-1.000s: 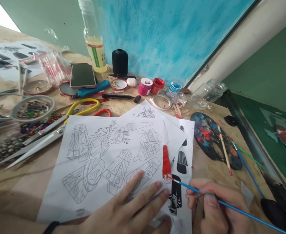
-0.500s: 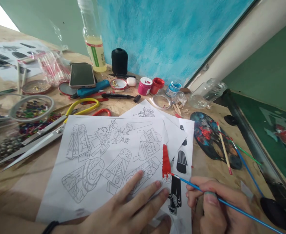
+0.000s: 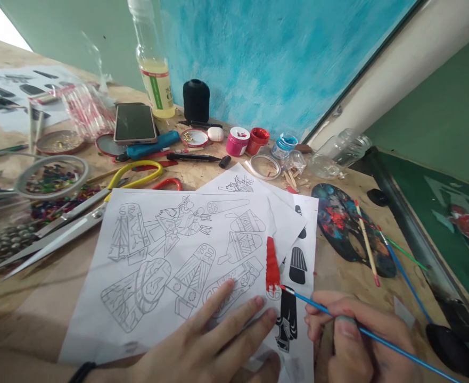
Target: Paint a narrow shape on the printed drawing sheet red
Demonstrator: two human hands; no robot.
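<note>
My left hand [image 3: 218,340] lies flat with fingers spread on a sheet of line drawings [image 3: 138,287], holding nothing. My right hand [image 3: 358,330] is closed around a blue paintbrush [image 3: 314,304]. The brush's red tip touches or hovers just over the lower end of a red-painted strip shape [image 3: 272,263]; which of the two I cannot tell. Below the red, a round part of that shape shows as bare outline. Under the top sheet are further papers, one with black printed shapes [image 3: 297,266].
Right of the papers lies a dark paint-smeared palette [image 3: 334,223] with brushes across it. Behind stand paint jars [image 3: 258,140], a tape roll [image 3: 264,166], a glass jar [image 3: 344,149] and a bottle [image 3: 155,80]. Scissors [image 3: 86,218], a phone [image 3: 135,123] and beads [image 3: 2,247] are at the left.
The brush tip has shifted very slightly to the right and down with my right hand. My left hand stays in place.
</note>
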